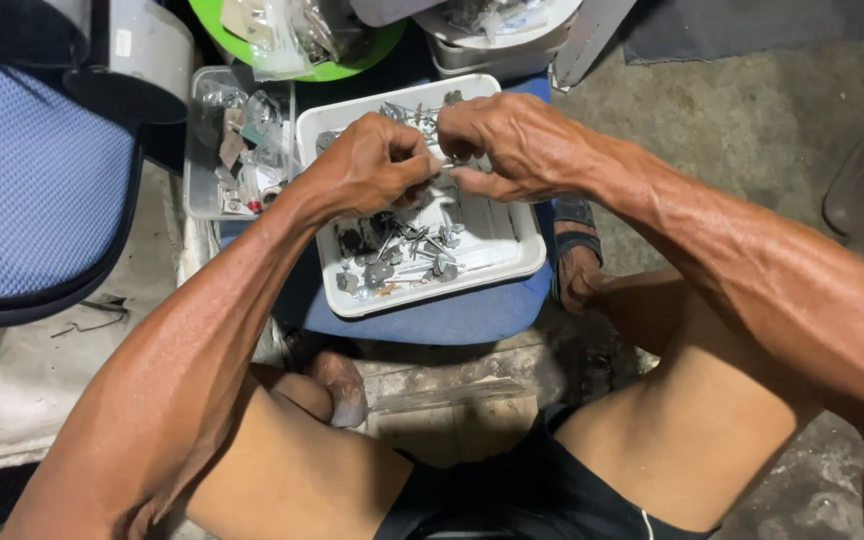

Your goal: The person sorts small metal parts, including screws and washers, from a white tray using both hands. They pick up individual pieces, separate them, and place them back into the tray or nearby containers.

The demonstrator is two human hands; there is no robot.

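Left hand (377, 165): clenched, pinching a small metal part (444, 163) over the tray (512, 255).
Right hand (507, 140): curled, pinching the same part.
Hidden: part mostly covered by fingers.

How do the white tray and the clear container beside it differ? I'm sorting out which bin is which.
The white tray is opaque and sits under both hands; the clear container is see-through and lies to its left, untouched. The white tray holds loose dark metal bits, the clear container bagged oddments. Both are shallow, rectangular and open-topped.

Left hand (377, 165) and right hand (512, 140) pinch a small metal part (444, 165) over a white tray (512, 262).
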